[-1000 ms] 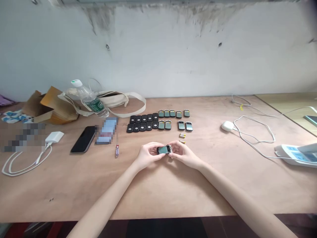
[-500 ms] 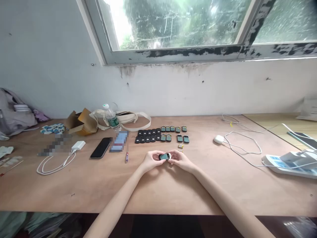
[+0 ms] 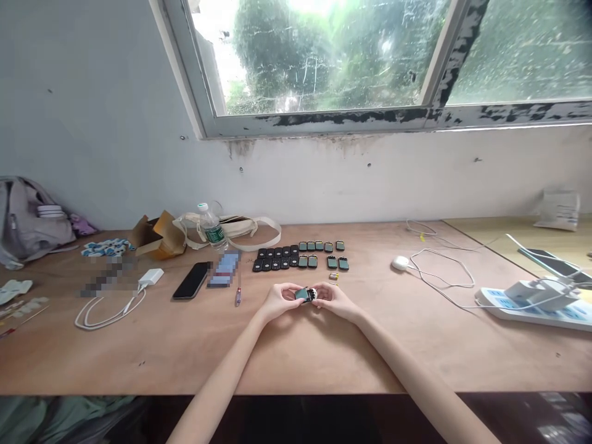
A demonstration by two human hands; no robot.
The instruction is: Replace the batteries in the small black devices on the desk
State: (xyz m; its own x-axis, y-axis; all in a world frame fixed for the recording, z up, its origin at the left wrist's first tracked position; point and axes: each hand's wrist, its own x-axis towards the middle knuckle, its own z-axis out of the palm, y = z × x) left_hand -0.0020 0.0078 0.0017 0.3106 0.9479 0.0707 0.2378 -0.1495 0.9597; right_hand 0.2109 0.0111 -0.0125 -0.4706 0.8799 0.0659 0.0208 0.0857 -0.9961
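Near the middle of the wooden table, a small device with a grey-green screen (image 3: 302, 295) is held between both hands. My left hand (image 3: 279, 301) pinches its left side, fingers closed. My right hand (image 3: 333, 300) grips its right end, where a dark and white round part shows. Just beyond the hands lie small yellow and silver batteries (image 3: 333, 276). Behind are several similar screen modules (image 3: 332, 263) in two rows, and left of them several black casings (image 3: 276, 264), also in two rows.
To the left are a screwdriver (image 3: 238, 296), a black phone (image 3: 191, 280), a white charger (image 3: 150, 277), a water bottle (image 3: 213, 229) and an open cardboard box (image 3: 160, 237). On the right, a white cable (image 3: 444, 303) runs near a power strip (image 3: 509, 309).
The camera view has tilted up and turned slightly right. Both hands still hold the device, which has tilted a little between the fingers.
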